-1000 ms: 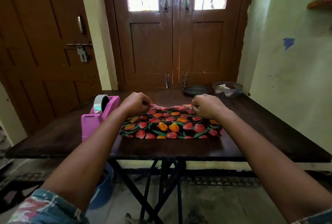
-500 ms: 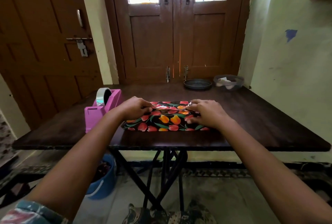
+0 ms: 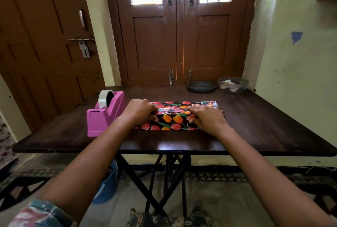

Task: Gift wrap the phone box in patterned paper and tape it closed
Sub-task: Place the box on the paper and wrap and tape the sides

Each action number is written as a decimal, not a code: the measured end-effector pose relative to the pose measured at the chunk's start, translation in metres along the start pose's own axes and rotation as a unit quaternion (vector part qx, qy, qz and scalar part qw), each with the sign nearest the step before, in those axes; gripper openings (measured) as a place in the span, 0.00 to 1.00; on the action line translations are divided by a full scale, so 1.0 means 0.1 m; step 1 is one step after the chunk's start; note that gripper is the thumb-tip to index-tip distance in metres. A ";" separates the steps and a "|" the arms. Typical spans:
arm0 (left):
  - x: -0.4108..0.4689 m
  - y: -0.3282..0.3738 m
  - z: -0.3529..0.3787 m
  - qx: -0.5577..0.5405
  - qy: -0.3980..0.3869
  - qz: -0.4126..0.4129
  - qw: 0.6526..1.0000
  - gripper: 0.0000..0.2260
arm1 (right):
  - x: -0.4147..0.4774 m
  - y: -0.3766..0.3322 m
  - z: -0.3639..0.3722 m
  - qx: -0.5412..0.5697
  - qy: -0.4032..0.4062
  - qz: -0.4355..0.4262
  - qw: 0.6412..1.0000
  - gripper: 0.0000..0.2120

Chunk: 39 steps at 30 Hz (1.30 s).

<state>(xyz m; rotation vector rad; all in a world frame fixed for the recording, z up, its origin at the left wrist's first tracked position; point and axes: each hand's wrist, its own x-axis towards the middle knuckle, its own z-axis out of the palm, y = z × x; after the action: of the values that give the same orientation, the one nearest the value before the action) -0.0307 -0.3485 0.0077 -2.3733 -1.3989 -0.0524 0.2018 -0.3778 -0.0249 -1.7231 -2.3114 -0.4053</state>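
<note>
paper [image 3: 175,119] now folded flat, right hand [image 3: 207,117] pressing

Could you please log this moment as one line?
left hand grips tulip-patterned wrapped box; right hand presses its top; pink plastic tape dispenser untouched

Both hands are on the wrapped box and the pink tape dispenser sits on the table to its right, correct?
No. The head view shows the left hand and right hand on the wrapped box, but the pink tape dispenser sits on the table to its left, not its right.
</note>
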 end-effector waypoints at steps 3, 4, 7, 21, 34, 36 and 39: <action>0.06 -0.03 0.05 0.018 0.009 0.001 1.000 0.17 | 0.02 -0.07 0.08 -0.023 0.019 0.005 1.000 0.27; 0.08 -0.04 0.07 0.020 0.012 0.003 1.000 0.17 | 0.03 -0.09 0.09 -0.019 0.023 0.005 1.000 0.30; 0.12 -0.06 0.11 0.013 0.019 -0.003 1.000 0.17 | 0.10 -0.20 0.09 0.019 0.041 -0.021 0.999 0.34; 0.12 -0.07 0.31 -0.099 0.066 -0.068 0.991 0.18 | 0.23 -0.39 0.47 0.065 0.218 0.010 0.974 0.17; -0.27 -0.61 -0.11 -0.205 0.145 -0.328 0.911 0.07 | 0.23 -0.41 0.47 0.075 0.202 0.014 0.976 0.16; -0.37 -0.76 -0.14 -0.181 0.102 -0.402 0.892 0.09 | 0.22 -0.42 0.48 0.071 0.201 0.013 0.977 0.16; -0.51 -0.90 -0.14 -0.213 0.018 -0.469 0.857 0.15 | 0.22 -0.41 0.49 0.082 0.196 0.015 0.977 0.16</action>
<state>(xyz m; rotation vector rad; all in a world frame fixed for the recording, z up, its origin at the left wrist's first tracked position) -0.1306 -0.3572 0.0367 -1.6854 -2.5904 -0.7215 0.1553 -0.3522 -0.0667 -1.4466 -1.9758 -0.4836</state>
